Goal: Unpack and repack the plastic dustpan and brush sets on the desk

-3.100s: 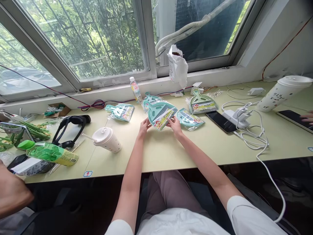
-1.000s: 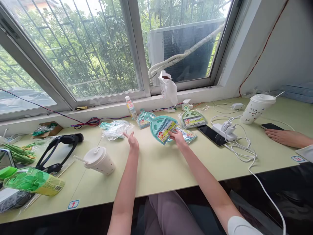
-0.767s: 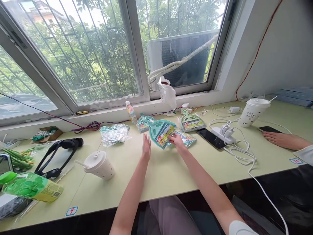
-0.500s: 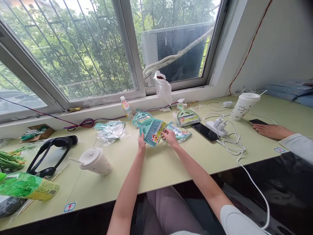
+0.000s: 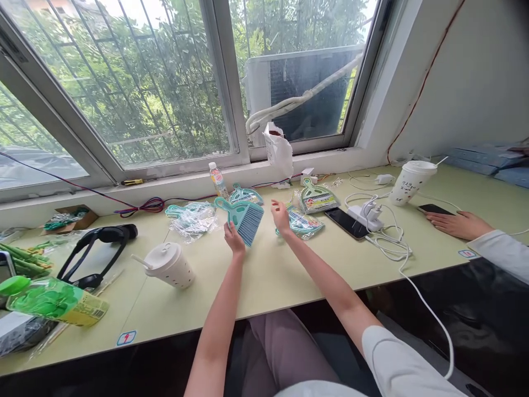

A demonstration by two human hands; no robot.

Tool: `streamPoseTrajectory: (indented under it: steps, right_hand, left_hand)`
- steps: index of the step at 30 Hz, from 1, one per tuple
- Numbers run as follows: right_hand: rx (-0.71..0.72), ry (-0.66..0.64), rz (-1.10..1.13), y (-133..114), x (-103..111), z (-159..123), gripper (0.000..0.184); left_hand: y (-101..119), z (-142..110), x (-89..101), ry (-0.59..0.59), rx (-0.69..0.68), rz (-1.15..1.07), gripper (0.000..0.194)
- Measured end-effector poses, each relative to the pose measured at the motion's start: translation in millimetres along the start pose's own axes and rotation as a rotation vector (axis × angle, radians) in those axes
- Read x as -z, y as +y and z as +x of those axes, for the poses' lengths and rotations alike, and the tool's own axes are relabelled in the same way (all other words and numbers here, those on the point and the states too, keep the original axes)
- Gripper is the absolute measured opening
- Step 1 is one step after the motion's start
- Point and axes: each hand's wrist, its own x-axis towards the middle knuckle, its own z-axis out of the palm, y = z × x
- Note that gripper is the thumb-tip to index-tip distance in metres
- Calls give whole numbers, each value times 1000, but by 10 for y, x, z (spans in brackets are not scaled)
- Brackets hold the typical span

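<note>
A small teal dustpan-and-brush set [image 5: 248,221] is tilted up above the table in my left hand [image 5: 235,240], which is shut on its lower left edge. Its bluish-grey bristles face me, and no printed card shows on them. My right hand [image 5: 281,216] is just to the right, apart from the set, with loosely curled fingers and nothing visible in them. Behind it lies a packaged teal set [image 5: 305,221], partly hidden. A green packaged set [image 5: 318,197] and another teal one [image 5: 246,194] sit farther back. Clear wrapping [image 5: 193,223] covers teal handles to the left.
A lidded cup [image 5: 170,267], black headset [image 5: 99,248] and green-capped bottle [image 5: 58,300] stand left. To the right are a phone [image 5: 345,222], a power strip [image 5: 366,216] with cables, another cup [image 5: 411,184] and another person's hand [image 5: 458,223] on a phone.
My right hand has come away from the dustpan-and-brush set. The printed card seen on the set before no longer shows. My left hand has moved slightly left with the set.
</note>
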Motion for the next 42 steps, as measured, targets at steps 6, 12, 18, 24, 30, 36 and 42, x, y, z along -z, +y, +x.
streamPoseTrajectory:
  steps: [6, 12, 18, 24, 30, 36, 42]
  right_hand:
    - [305, -274, -307, -313, -422, -291, 22]
    - [394, -341, -306, -424, -406, -255, 24]
    - [278, -125, -265, -620, -296, -300, 24]
    - [91, -314, 15, -973, 492, -204, 41]
    - [61, -432, -1048, -900, 1202, -507, 19]
    - [-89, -506, -1290, -502, 1279, -994, 23]
    - [-109, -390, -1063, -481, 1397, -1130, 16]
  left_hand:
    - [67, -298, -71, -41, -294, 162, 42]
    - [25, -228, -2, -44, -384, 145, 41]
    - [61, -16, 2, -29, -127, -42, 42]
    - [51, 503, 536, 311, 136, 258, 43]
    - [3, 473, 715, -22, 157, 411, 30]
    - [-98, 241, 758, -54, 104, 580, 33]
    - [160, -55, 810, -44, -84, 460, 17]
